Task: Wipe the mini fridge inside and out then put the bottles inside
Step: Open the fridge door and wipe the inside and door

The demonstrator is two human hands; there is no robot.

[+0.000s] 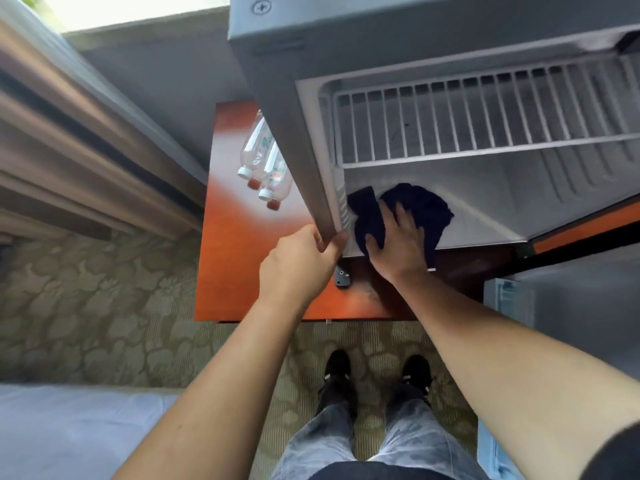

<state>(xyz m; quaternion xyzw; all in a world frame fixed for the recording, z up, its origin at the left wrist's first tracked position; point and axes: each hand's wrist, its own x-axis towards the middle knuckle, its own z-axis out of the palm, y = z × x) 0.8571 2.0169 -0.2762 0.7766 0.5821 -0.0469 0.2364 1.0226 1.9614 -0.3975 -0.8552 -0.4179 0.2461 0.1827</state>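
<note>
The grey mini fridge [277,109] stands open on a reddish wooden table [235,258]. My left hand [301,261] grips the lower front corner of its left wall. My right hand [398,244] presses a dark blue cloth [419,206] flat on the fridge's white inner floor, fingers spread. A white wire shelf [467,119] spans the inside above the cloth. Several clear plastic bottles [265,168] with white and red caps lie on the table to the left of the fridge, partly hidden by its wall.
The fridge door [568,292] hangs open at the right. Curtains [86,143] fall at the left over patterned carpet [86,299]. A bed edge [69,431] lies at the lower left. My feet [377,372] stand at the table's front edge.
</note>
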